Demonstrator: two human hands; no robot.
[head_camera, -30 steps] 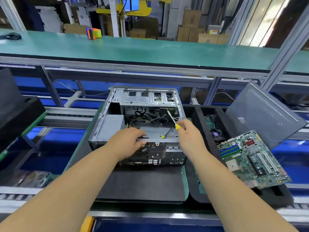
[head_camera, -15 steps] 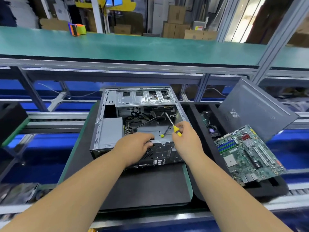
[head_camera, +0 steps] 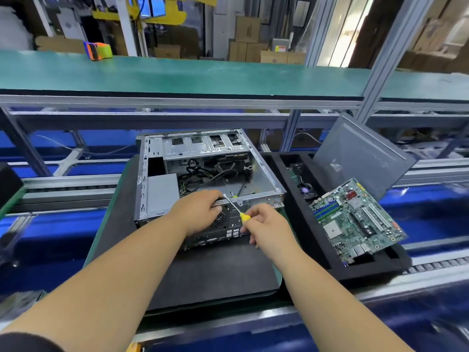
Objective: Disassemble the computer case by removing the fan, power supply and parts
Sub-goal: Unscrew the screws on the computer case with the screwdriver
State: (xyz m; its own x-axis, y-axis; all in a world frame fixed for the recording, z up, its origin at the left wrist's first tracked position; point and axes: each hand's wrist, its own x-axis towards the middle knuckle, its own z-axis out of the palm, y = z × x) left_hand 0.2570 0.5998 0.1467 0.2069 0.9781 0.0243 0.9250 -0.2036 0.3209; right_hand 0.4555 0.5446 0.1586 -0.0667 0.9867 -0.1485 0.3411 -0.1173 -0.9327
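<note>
An open grey computer case [head_camera: 264,171] lies on a black mat, its rear panel facing me. Inside sit a grey power supply [head_camera: 161,193] at the left and loose black cables [head_camera: 203,174]. My left hand [head_camera: 200,212] grips the case's near rear edge, over the fan grille [head_camera: 219,221]. My right hand [head_camera: 266,224] holds a yellow-handled screwdriver [head_camera: 242,214]; its shaft points up and left, with the tip at the rear edge beside my left fingers.
A black foam tray [head_camera: 368,271] at the right holds a green motherboard [head_camera: 355,219] and a leaning grey side panel [head_camera: 360,156]. A green conveyor shelf [head_camera: 203,74] runs behind, with an orange-green tape dispenser [head_camera: 97,50] on it. Metal rails flank the mat.
My right hand has pulled back toward me, out of the case, turning the screwdriver so its tip now points at the rear edge. The left hand stayed on the rear edge.
</note>
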